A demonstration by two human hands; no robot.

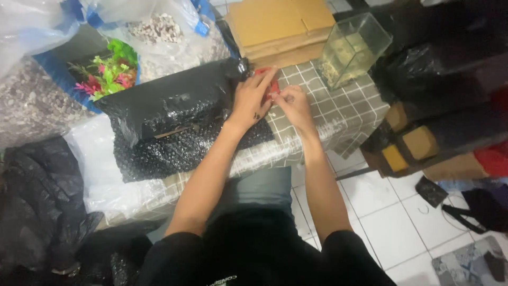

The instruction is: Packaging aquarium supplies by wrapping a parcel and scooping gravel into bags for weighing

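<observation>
- Pretty cramped packing corner here: white tiled floor (391,222), and a low table (338,119) covered in a grid-pattern plastic cloth, with bags piled all around.
- Both hands meet over a small red object (267,79) at the table's far middle, right at the edge of a black bubble-wrap bundle (174,122).
- Left hand (254,98) lies over the red thing, fingers pressing on it; the grip looks closed on it.
- Right hand (293,103) pinches at its side, fingertips narrow, can't tell exactly what they've got.
- Looks like a wrapping or taping step on the red piece, mid-way I'd guess; the next bit calls for steady fingertip work while the left keeps it pinned.
- Nearby: clear glass tank (352,47), flat brown cardboard (280,26), green and pink plastic plants (108,71).
</observation>
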